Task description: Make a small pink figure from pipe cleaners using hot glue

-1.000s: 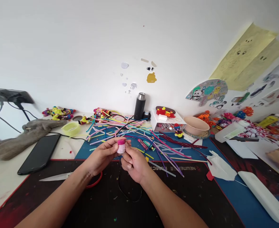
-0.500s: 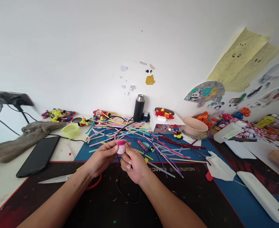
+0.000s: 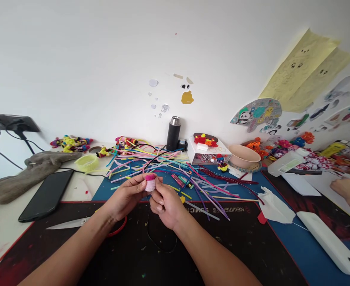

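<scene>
Between my two hands is a small fuzzy coil of pipe cleaner point(image 3: 150, 185), deep pink at its top and pale pink below. The fingers and thumb of my left hand point(image 3: 130, 195) pinch it from the left. My right hand point(image 3: 168, 202) grips its right side, with the lower fingers curled in. Just beyond my fingers a heap of coloured pipe cleaners point(image 3: 163, 161) spreads over the blue mat. Scissors point(image 3: 69, 223) with red handles lie partly under my left forearm.
A black phone point(image 3: 46, 195) and a grey driftwood-like piece point(image 3: 20, 174) lie on the left. Toward the wall stand a black flask point(image 3: 174, 134), a white box point(image 3: 193, 153) and a beige bowl point(image 3: 243, 157). Another person's hand point(image 3: 346, 188) rests over paper at far right.
Both my hands keep their hold on the pink coil, which tilts slightly. The whole view shifts a little. At far right, the other person's hand has moved left.
</scene>
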Available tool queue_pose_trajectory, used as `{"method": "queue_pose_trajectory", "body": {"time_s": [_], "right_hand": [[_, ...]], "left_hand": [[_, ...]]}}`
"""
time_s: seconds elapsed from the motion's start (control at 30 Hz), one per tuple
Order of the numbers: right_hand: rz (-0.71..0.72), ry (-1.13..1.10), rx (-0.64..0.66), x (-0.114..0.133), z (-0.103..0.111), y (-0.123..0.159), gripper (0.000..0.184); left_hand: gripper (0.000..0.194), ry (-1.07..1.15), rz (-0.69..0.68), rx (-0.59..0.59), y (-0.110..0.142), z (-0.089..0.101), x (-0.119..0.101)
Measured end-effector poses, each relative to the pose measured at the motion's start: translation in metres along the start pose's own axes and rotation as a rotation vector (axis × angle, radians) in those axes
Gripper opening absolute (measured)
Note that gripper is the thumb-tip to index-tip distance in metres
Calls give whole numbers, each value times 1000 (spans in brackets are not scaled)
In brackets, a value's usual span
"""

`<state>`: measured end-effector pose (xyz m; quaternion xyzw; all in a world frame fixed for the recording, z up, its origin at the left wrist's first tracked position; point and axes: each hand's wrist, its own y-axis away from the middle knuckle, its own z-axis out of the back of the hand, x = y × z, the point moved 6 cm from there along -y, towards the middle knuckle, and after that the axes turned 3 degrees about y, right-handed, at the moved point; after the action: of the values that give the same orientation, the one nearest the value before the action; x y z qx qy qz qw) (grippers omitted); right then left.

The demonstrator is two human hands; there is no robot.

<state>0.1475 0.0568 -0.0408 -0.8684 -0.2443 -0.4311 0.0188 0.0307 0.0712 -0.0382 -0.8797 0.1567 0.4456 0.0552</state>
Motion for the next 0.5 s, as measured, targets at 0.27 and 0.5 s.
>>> {"method": "queue_pose_trajectory", "body": {"time_s": [0.27,0.5], "right_hand": [[-1,-7,21,3,-6,3,58],[5,19,23,3,-3,1,57]], "left_hand": [[32,45,-9,42,1,-5,-3],[22,67,-2,63,-2,-3,1]]}}
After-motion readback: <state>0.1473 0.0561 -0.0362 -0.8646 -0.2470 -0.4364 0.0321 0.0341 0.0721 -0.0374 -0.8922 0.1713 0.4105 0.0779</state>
